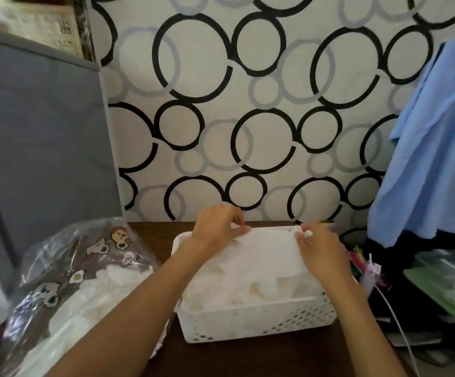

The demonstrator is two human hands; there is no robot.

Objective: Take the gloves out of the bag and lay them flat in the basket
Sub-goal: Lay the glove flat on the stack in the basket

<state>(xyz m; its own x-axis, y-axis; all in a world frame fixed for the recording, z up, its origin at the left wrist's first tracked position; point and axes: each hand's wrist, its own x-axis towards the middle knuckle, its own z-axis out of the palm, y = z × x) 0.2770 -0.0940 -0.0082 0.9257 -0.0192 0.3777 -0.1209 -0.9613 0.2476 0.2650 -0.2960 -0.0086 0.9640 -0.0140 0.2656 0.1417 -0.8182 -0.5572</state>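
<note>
A white perforated basket (259,319) stands on the dark wooden table, filled with thin white gloves. My left hand (215,227) pinches the far left edge of the top glove (267,254), which is spread over the pile. At that glove's far right corner, my right hand (321,248) pinches its cuff. Both hands sit over the basket's far rim. To the left lies a clear plastic bag (65,278) with cartoon prints, open and holding more white gloves (84,303).
A grey cabinet (38,148) stands at the left against the wall with circle-patterned paper. A blue cloth (435,148) hangs at the right. Below it are coloured clutter (365,265), a white cable (400,319) and a green board (444,295).
</note>
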